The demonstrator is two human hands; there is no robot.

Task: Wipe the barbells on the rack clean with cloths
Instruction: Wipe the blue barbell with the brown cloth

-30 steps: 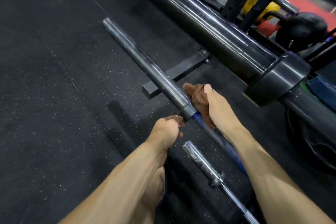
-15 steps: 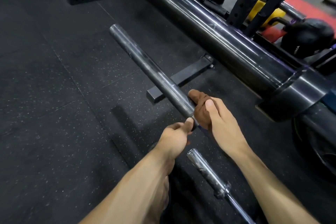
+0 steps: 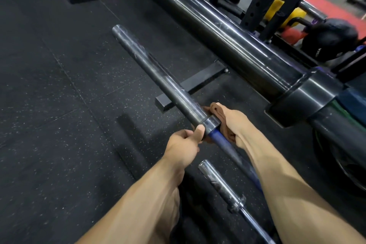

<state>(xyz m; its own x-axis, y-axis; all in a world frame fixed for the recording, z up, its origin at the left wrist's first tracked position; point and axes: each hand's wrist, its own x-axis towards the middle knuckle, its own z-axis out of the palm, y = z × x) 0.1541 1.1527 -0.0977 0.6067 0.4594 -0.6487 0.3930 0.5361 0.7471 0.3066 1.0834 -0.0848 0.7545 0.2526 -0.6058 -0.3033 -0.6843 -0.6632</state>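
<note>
Down nearest me, a thin chrome bar (image 3: pixel 221 184) lies below my forearms, its end cap pointing up and away, a collar partway along it. Just above it my left hand (image 3: pixel 184 144) has its fingers curled, the thumb lying against the collar of the middle barbell (image 3: pixel 158 77) where the grey sleeve meets the blue shaft (image 3: pixel 219 138); a bit of the brown cloth (image 3: pixel 221 117) shows under that thumb, so I take it the left pinches the cloth's lower end against the bar, though the fingers underneath are hidden. My right hand (image 3: pixel 235 123) is wrapped over the cloth on the far side of the same collar, bunching it against the bar. The cloth passes round the bar at the collar, between my two hands. The grey sleeve runs up and to the left from there, out over the black speckled floor (image 3: pixel 49 105). Beneath it sits a black steel foot (image 3: pixel 194 87) of the rack. Farther off, a much thicker dark bar (image 3: pixel 217 31) crosses on the same slant, with a broad collar at its right. Behind it stand black uprights (image 3: pixel 265 4), a yellow weight (image 3: pixel 285 10) and a black ball (image 3: pixel 330 39).
</note>
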